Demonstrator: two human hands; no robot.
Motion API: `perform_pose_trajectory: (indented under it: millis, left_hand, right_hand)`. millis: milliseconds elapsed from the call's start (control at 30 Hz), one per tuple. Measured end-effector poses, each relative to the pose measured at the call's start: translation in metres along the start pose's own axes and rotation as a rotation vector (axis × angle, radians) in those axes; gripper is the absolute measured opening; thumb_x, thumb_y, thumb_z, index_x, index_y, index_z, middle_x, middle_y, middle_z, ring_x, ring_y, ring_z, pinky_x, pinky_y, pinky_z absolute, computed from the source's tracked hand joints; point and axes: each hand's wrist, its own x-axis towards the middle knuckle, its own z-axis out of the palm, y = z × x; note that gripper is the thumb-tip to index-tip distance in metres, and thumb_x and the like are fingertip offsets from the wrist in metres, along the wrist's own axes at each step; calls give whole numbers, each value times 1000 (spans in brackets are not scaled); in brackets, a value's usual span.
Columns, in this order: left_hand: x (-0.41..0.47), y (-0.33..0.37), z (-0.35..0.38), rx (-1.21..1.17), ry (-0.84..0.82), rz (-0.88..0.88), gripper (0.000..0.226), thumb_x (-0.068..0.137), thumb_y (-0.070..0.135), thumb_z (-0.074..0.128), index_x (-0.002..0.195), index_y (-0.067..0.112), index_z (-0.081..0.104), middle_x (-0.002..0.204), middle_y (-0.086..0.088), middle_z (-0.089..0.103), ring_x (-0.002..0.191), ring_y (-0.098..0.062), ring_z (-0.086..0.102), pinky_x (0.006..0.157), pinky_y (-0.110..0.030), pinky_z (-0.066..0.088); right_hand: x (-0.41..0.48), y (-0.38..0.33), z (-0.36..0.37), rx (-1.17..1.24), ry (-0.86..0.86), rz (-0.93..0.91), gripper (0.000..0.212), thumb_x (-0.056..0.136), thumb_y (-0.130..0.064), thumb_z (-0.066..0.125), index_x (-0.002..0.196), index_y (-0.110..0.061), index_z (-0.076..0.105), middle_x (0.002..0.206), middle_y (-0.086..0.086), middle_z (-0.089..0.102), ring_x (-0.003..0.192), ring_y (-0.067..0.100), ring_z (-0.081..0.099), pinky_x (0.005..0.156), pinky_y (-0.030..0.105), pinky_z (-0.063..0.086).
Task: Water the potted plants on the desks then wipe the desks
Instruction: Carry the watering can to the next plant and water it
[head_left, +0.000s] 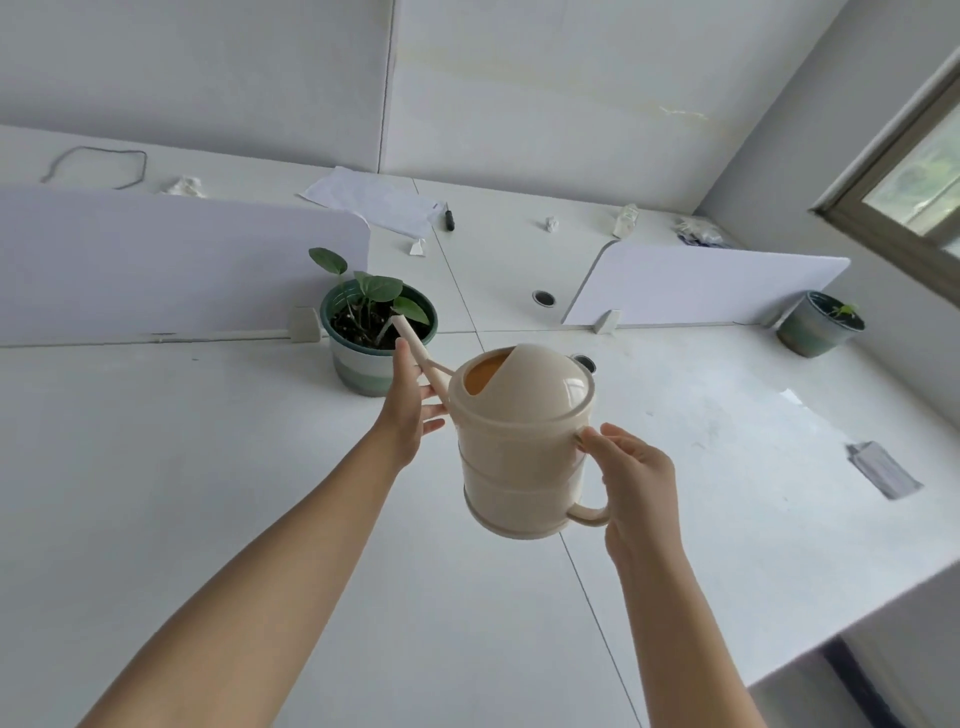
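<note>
A beige plastic watering can (524, 441) hangs in the air above the white desk (208, 467). My right hand (636, 483) grips its handle. My left hand (408, 400) holds the thin spout from below, fingers wrapped loosely around it. The spout tip reaches over the rim of a green and white pot (358, 358) with a leafy plant (374, 291) in dark soil. No water stream is visible. A second, smaller green pot (815, 327) with a tiny sprout stands at the far right near the wall.
Two pale dividers (156, 260) (701, 280) stand along the desk seam. Behind them lie a paper sheet (374, 200), a black marker (449, 218), crumpled tissues, a cord loop (98, 166) and a bottle (626, 221). A grey cloth (883, 470) lies at the right. The desk edge drops off at lower right.
</note>
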Motion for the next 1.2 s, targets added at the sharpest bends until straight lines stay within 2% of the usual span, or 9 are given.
perform_pose_trajectory:
  millis: [100,200,333,433,567,733,933,1133,1200]
  left_hand:
    - [-14,-7,8,55,4,11,67,89,63,12,134,21,38,135,-9,52,119,-25,52,105,-41,33]
    - [-31,-19,10,94,22,12,57,91,59,21,134,25,37,135,-8,52,121,-23,51,94,-39,34]
    - [-54,-40,3,141,56,-19,40,93,46,37,127,26,40,132,-10,54,117,-27,53,95,-41,38]
    - [-73,-58,-3,142,67,-33,26,94,38,41,117,26,44,129,-10,54,118,-27,52,91,-39,38]
    - [-98,-73,-15,60,123,-43,20,93,32,43,111,24,48,121,-8,56,118,-26,52,93,-40,36]
    - [-124,-78,-34,6,211,10,20,94,29,42,112,22,47,118,-7,56,114,-24,53,97,-41,35]
    - [-150,-80,-67,-83,341,89,18,95,23,41,111,19,47,108,-5,56,106,-23,54,89,-35,36]
    - [-165,-82,-94,-152,455,150,11,95,19,40,97,22,51,95,-1,56,101,-23,53,84,-33,36]
    - [-167,-81,-99,-185,486,164,10,95,19,40,95,22,50,93,-1,55,101,-23,52,80,-31,37]
  right_hand:
    - [-13,12,-18,19,3,-4,62,74,-38,61,76,23,50,76,15,49,75,24,44,61,23,31]
    - [-22,24,-34,35,66,108,47,90,-29,51,52,-2,42,58,1,39,61,14,37,37,10,34]
    - [-30,44,-50,31,66,197,34,94,-27,44,68,-5,44,73,5,36,67,16,43,44,19,33]
    - [-35,60,-57,4,61,245,36,94,-28,43,63,-9,42,74,5,35,69,16,43,47,22,31]
    - [-41,76,-61,-6,9,266,31,93,-30,44,72,-7,47,79,6,39,73,18,48,47,24,42]
    - [-43,92,-55,-22,-115,249,35,93,-29,46,68,-7,56,73,-2,56,77,8,54,53,17,36]
    - [-36,105,-28,-77,-305,249,46,91,-37,50,87,7,62,86,6,62,78,0,56,60,14,36]
    - [-30,111,5,-140,-405,231,35,88,-41,52,78,-8,51,83,11,54,77,15,54,63,18,33]
    - [-28,112,15,-151,-425,230,36,88,-41,53,77,-7,51,82,24,55,87,25,59,63,19,33]
